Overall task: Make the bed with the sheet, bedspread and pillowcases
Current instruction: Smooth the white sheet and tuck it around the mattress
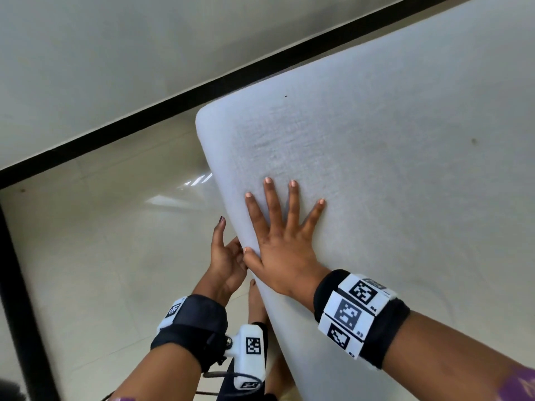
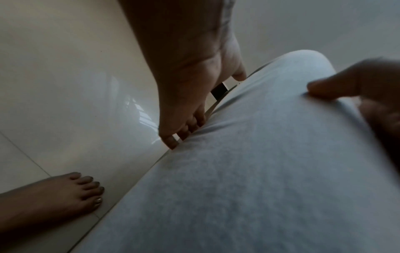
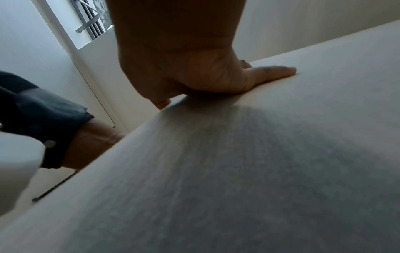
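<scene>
The right hand (image 1: 285, 250) is laid flat, fingers spread, on top of the mattress (image 1: 390, 157), near its side edge. Just left of it, the left hand (image 1: 227, 260) is placed against that edge, fingertips tucked under. A bare foot (image 2: 62, 195) is set on the floor (image 1: 101, 241) below the left hand, beside the mattress.

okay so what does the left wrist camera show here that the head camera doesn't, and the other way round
Only the left wrist view shows the left hand's fingers tucked under the lower edge of the sheet, plus a bare foot with all its toes on the floor. Only the head view shows the right hand spread flat on top of the bed, the rounded bed corner and both wristbands. Both show the left hand at the bed's side and the glossy tiled floor.
</scene>
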